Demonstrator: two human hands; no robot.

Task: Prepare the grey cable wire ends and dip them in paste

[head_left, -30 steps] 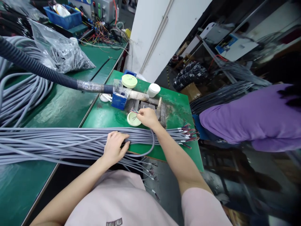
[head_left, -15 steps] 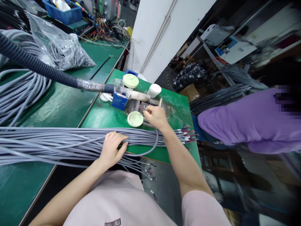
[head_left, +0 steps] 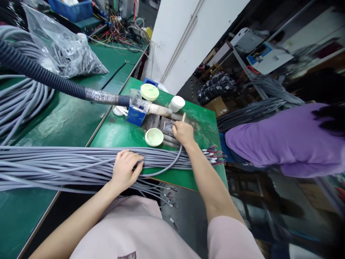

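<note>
Cable [head_left: 179, 155]: at the desk [head_left: 126, 138], it bends up from near the front edge toward the middle. Right hand [head_left: 184, 133]: grip clamped on the cable near its end, thumb and fingers together. Fine wires seem to point leftward to the shiny rectangle on the metal block [head_left: 152, 124]; contact we cannot tell. We judge the hold close to the end to be for control of the thin wires, and the slack bend to let the end turn freely.

Left hand [head_left: 126, 167]: laid over the bundle [head_left: 81, 158], thumb and fingers apart. We read this as steadying. The bundle runs along the front edge, its wire ends [head_left: 215, 155] gathered at the right edge, presumably to keep them within reach.

Just front-left of the block, the open dish [head_left: 154, 137]; we suppose it sits there for short hand travel. Behind the block, toward the back edge, the white tub [head_left: 176, 103] and green-lidded tub [head_left: 149, 92]. The hose [head_left: 61, 81] crosses from the left, its nozzle [head_left: 159, 110] propped at the blue box [head_left: 136, 116], likely to keep its mouth by the block.
</note>
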